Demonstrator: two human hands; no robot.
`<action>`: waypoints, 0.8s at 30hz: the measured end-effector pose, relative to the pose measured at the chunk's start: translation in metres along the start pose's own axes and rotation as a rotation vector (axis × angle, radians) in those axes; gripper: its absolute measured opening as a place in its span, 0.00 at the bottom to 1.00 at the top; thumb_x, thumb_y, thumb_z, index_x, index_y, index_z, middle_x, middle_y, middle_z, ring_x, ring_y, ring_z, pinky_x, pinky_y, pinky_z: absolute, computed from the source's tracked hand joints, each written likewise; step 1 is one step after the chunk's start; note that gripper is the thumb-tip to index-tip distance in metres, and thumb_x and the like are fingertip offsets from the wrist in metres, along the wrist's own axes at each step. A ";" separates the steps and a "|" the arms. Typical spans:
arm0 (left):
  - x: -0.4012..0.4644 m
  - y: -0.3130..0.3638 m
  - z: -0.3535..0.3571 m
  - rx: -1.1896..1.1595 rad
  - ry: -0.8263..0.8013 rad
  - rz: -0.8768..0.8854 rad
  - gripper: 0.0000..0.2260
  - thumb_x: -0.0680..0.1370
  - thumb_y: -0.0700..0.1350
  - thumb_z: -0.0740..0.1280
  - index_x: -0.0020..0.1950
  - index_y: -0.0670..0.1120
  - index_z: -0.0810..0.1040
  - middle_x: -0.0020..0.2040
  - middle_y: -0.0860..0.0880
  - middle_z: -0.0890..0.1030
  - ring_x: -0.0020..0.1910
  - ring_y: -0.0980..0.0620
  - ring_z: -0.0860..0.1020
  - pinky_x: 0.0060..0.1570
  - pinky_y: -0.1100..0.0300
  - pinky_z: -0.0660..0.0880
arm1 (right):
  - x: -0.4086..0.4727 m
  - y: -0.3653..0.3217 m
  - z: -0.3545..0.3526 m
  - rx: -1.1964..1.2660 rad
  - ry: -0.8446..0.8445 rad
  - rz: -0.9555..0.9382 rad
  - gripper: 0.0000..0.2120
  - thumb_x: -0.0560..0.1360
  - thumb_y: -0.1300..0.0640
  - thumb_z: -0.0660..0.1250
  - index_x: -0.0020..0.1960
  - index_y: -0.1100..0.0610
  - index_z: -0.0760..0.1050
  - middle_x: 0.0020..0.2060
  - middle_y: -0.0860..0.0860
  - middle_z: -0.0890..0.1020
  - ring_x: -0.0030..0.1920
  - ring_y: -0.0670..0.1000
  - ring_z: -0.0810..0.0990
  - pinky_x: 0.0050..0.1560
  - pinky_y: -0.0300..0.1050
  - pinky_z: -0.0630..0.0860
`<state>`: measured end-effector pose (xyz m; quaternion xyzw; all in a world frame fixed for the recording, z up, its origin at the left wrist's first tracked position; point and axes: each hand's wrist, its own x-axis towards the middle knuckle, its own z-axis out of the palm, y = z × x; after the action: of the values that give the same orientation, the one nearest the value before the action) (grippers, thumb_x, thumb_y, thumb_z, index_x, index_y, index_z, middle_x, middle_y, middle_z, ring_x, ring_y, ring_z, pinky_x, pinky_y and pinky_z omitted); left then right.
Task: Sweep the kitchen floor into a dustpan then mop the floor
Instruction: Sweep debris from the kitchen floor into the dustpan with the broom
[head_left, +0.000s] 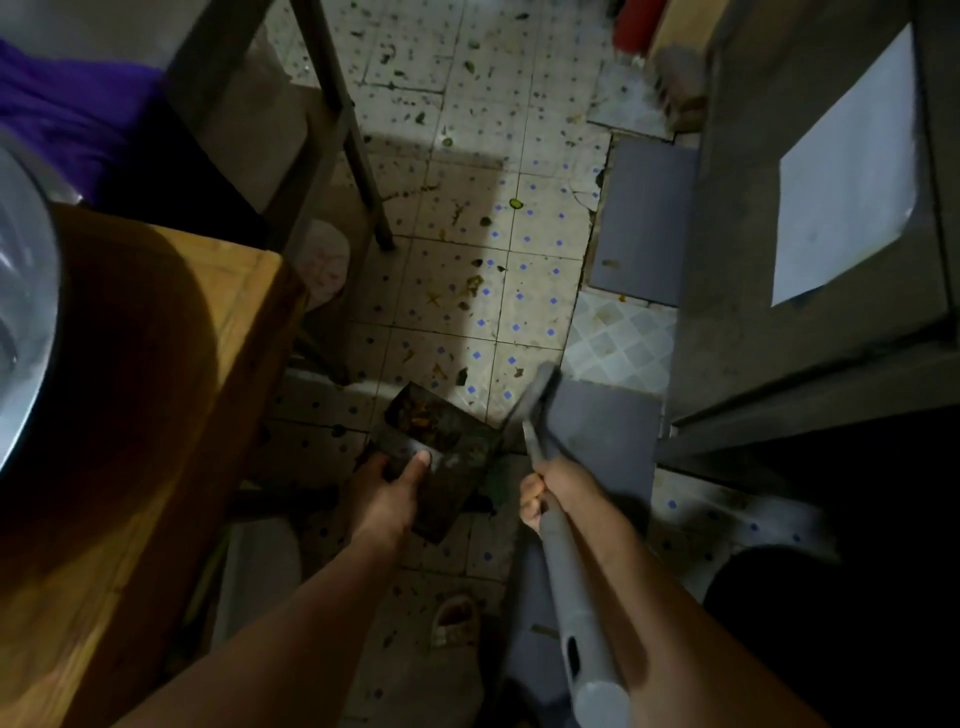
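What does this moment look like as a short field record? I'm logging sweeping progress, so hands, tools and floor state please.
left hand: left hand grips the dustpan, thumb on top
right hand: right hand grips the broom handle
dustpan contents: yellowish and dark scraps already inside
broom head: broom head blurred, just right of the dustpan's mouth
floor: tiled floor with scraps scattered ahead of the dustpan
nearby: wooden table on the left, grey cabinet on the right
mopping: no mop in view
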<state>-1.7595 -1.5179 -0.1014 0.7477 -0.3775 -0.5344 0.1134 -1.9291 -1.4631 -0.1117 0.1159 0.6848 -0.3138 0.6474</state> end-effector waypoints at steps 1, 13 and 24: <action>0.001 0.002 0.000 0.007 -0.005 0.001 0.14 0.76 0.52 0.67 0.56 0.45 0.76 0.55 0.43 0.78 0.56 0.45 0.76 0.61 0.53 0.71 | 0.000 -0.002 0.001 0.032 0.031 0.026 0.16 0.80 0.58 0.55 0.33 0.55 0.63 0.28 0.50 0.66 0.17 0.43 0.66 0.19 0.34 0.63; -0.023 0.054 -0.014 -0.113 -0.078 -0.009 0.14 0.76 0.52 0.67 0.56 0.45 0.75 0.55 0.43 0.78 0.57 0.44 0.76 0.63 0.48 0.71 | -0.066 -0.054 -0.011 -0.017 0.160 -0.071 0.17 0.80 0.60 0.56 0.33 0.58 0.64 0.25 0.53 0.65 0.12 0.45 0.62 0.15 0.31 0.60; -0.029 0.162 0.001 -0.162 -0.071 0.092 0.11 0.76 0.50 0.67 0.53 0.45 0.78 0.49 0.45 0.81 0.50 0.47 0.80 0.56 0.46 0.77 | -0.101 -0.174 -0.029 -0.305 0.122 -0.212 0.16 0.79 0.64 0.57 0.33 0.57 0.64 0.28 0.52 0.68 0.22 0.46 0.68 0.18 0.33 0.66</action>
<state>-1.8370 -1.6093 0.0119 0.6986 -0.3706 -0.5835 0.1847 -2.0373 -1.5568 0.0330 -0.0375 0.7708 -0.2652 0.5780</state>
